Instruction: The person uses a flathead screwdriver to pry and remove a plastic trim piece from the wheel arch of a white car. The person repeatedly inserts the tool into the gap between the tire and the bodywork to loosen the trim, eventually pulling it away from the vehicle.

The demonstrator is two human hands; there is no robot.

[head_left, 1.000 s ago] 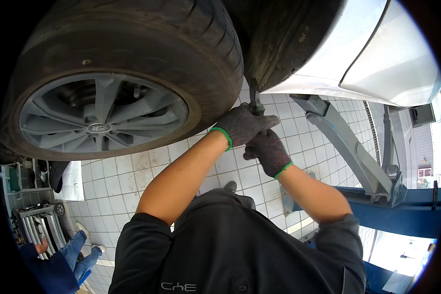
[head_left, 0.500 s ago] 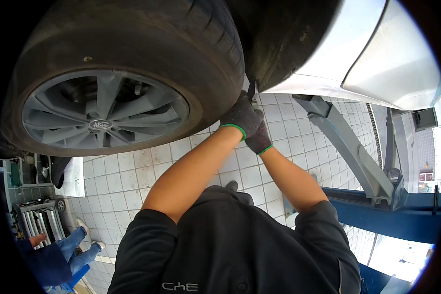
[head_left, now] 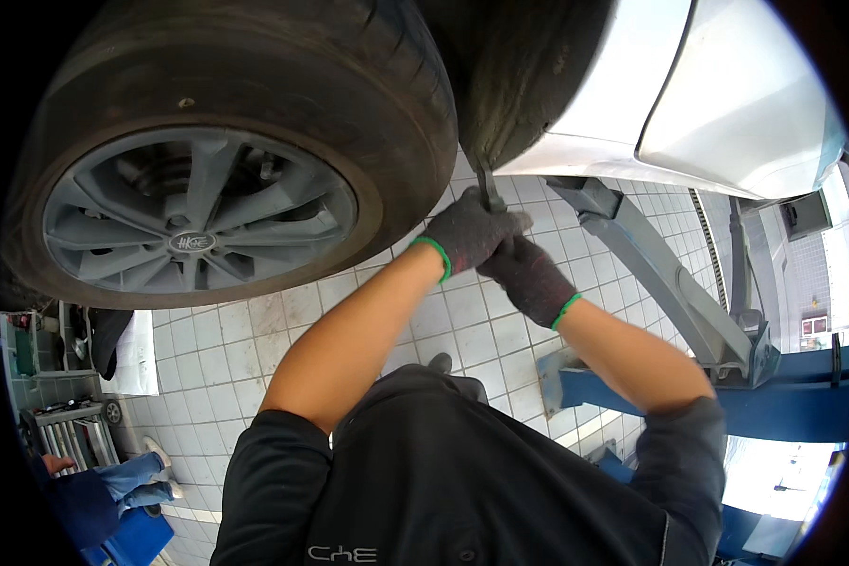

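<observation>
My left hand (head_left: 470, 234), in a dark knit glove with a green cuff, is closed at the lower end of a narrow dark grey strip (head_left: 487, 181). The strip hangs at the bottom edge of the dark wheel arch liner (head_left: 524, 90), behind the tyre (head_left: 401, 123). Just below and to the right, my right hand (head_left: 533, 280), gloved alike, has its fingers bent in against the left hand's thumb side. Whatever lies between its fingers is hidden.
The raised wheel's grey alloy rim (head_left: 191, 243) fills the upper left. White bodywork (head_left: 717, 113) overhangs at right, above a grey lift arm (head_left: 670, 274) and blue lift base (head_left: 788, 401). A tool cart (head_left: 75, 434) stands at lower left beside a seated person in jeans (head_left: 132, 476).
Both hands have come lower, and the right hand has shifted right, its elbow swinging outward. More of the strip shows above the left hand. My view has shifted slightly.
</observation>
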